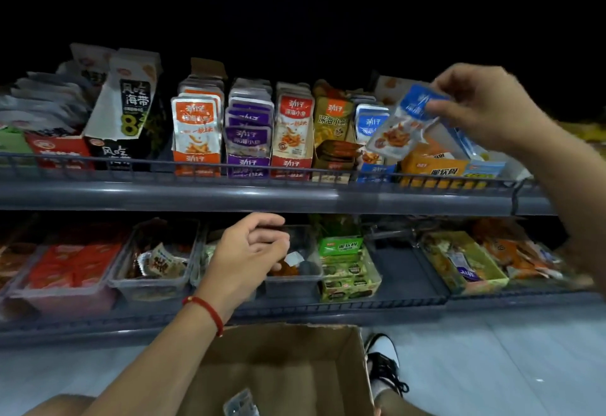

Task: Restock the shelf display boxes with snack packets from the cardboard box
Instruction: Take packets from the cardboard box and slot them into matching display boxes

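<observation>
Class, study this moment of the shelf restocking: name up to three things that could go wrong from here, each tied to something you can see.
1. The right hand pinches the blue-topped snack packet only by its top edge, tilted in the air; it may slip behind the grey wire shelf rail.
2. The blue display box already looks full, so forcing the packet in could topple neighbouring packets.
3. The open brown cardboard box sits near the feet, a trip hazard.

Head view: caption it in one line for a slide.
Right hand lifts a blue snack packet toward the upper shelf; left hand hangs by the lower bins.
</observation>
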Motion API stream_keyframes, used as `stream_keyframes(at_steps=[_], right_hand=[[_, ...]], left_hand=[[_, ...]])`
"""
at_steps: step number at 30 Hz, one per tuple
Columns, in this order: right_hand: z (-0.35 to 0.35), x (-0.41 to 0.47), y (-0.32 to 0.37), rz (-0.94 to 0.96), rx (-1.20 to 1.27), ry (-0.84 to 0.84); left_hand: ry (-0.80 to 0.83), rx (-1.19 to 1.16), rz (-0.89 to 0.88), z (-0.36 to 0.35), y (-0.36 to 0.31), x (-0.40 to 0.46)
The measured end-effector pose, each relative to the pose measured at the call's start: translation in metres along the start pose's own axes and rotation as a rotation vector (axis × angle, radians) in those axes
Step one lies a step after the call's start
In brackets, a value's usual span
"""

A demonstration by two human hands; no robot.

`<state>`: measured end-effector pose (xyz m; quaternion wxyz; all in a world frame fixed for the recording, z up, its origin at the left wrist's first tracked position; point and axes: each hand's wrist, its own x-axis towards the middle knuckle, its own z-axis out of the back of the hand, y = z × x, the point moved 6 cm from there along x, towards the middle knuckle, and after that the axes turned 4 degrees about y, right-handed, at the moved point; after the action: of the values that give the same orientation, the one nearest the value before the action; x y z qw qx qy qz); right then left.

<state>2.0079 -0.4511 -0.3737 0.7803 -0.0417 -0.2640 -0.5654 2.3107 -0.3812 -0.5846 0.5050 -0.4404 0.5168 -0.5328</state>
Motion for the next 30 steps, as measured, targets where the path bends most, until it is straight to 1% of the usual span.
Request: stream_keyframes(at_steps=[3,5,9,12,13,15,18,21,23,24,26,28,30], right_hand=[[-0.004,0.019,-0.010,-0.020,-0.108,-0.001],[-0.017,0.028,-0.012,0.000,-0.150,0.036],[-0.048,0.045,-0.018,-0.006,-0.168,0.139],[-0.069,0.052,-0.028,-0.029,-0.193,0.175],[-0.074,0.053,-0.031,-0.036,-0.208,0.164],[-0.077,0.052,-0.034,-0.035,-0.247,0.083],[-0.075,0.045,-0.032,0.026,-0.243,-0.044],[-0.070,0.020,-0.016,0.098,-0.167,-0.151],[-0.076,-0.011,0.004,0.143,-0.054,-0.163],[-0.085,-0.029,0.016,0.169,0.021,-0.131],[-0.121,-0.069,0.036,0.213,0.141,0.014],[-0.176,-0.110,0.049,0.232,0.199,0.220],[-0.239,-0.152,0.057,0.220,0.234,0.433]], left_hand=[[-0.018,0.046,0.015,0.001,0.002,0.004],[-0.022,0.068,0.020,0.000,0.003,0.006],[-0.017,0.081,0.030,0.002,0.003,0.010],[-0.009,0.101,0.042,0.005,0.004,0.011],[-0.010,0.110,0.049,0.006,0.005,0.012],[-0.009,0.140,0.062,0.007,0.007,0.012],[0.004,0.203,0.085,0.011,0.014,0.013],[0.039,0.302,0.097,0.017,0.026,0.011],[0.049,0.394,0.122,0.018,0.041,0.009],[0.057,0.432,0.145,0.018,0.050,0.006],[0.099,0.478,0.204,0.015,0.078,-0.001],[0.152,0.525,0.303,0.015,0.118,-0.013],[0.161,0.595,0.413,0.023,0.168,-0.027]])
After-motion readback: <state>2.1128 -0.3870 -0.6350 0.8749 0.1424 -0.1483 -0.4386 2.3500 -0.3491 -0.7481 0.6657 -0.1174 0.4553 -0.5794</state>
